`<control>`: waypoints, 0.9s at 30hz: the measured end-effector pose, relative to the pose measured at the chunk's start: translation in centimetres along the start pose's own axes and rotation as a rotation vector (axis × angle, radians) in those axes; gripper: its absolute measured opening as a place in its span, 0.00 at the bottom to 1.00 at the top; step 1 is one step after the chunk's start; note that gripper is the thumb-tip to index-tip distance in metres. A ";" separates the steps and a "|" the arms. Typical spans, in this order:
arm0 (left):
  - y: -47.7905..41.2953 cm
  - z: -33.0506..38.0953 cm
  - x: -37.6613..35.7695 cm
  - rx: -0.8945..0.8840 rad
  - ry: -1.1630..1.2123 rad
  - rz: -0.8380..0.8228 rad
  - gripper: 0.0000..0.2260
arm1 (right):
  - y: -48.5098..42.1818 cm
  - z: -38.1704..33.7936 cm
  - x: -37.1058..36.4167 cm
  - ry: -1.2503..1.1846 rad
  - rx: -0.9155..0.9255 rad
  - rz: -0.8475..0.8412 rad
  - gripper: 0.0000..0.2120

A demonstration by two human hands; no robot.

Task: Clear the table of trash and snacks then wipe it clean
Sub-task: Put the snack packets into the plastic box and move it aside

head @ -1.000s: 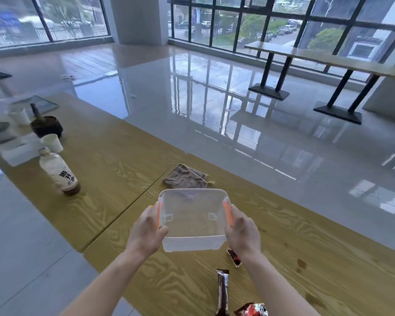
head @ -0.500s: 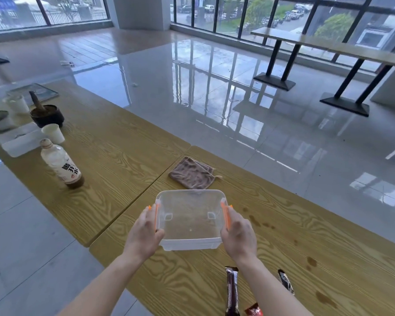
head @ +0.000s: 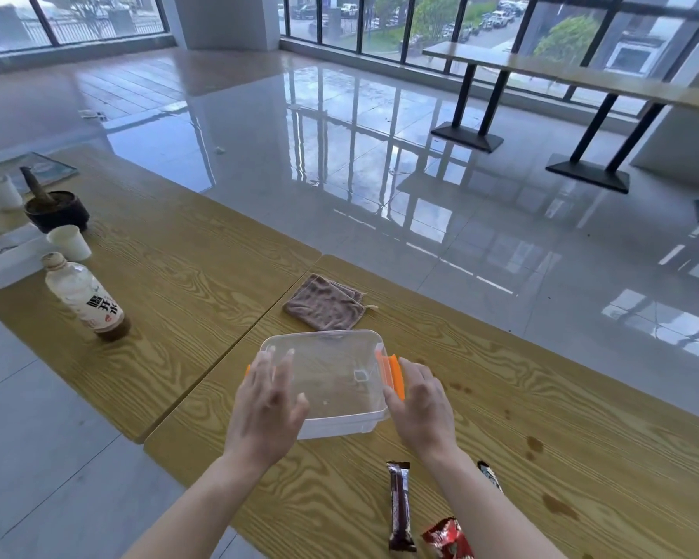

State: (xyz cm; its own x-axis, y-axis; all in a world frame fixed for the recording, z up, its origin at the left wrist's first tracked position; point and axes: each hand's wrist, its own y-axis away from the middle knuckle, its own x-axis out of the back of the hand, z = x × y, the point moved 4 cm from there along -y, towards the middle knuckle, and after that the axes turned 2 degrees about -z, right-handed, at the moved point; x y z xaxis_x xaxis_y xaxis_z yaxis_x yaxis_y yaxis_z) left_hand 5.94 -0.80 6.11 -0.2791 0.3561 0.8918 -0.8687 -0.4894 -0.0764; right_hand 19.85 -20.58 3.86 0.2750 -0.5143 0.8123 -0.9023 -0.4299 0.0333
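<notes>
Wood-grain table [head: 501, 417] carries a clear container [head: 327, 381] with orange clips, sitting flat near its front edge, cloth [head: 323, 302] just beyond it, snack bars [head: 400, 506] nearer the person; I'd pop both clips evenly and lift the lid straight so the box doesn't skid. Left hand [head: 265, 413] lies spread flat across the lid; right hand [head: 420, 405] is half-open, fingers against the right-side clip [head: 392, 375], gripping nothing.

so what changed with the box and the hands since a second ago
The clear box went from held up at both orange latches down onto the table. The left hand let go and now lies spread over its near left corner; the right hand is open against the right latch. The cloth, bottle and snack bars stayed put.
</notes>
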 end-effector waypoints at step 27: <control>7.4 10.6 -16.7 0.063 -0.167 -0.596 0.33 | 9.4 18.7 3.9 0.260 -0.396 -0.307 0.31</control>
State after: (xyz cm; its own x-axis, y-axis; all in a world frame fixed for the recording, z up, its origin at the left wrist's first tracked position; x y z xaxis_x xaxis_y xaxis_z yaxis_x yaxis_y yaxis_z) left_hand 8.50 -18.81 -4.65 0.3186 0.4560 0.8310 -0.8282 -0.2925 0.4780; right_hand 18.65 -40.48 -3.52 0.4991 -0.1879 0.8459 -0.8631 -0.1940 0.4662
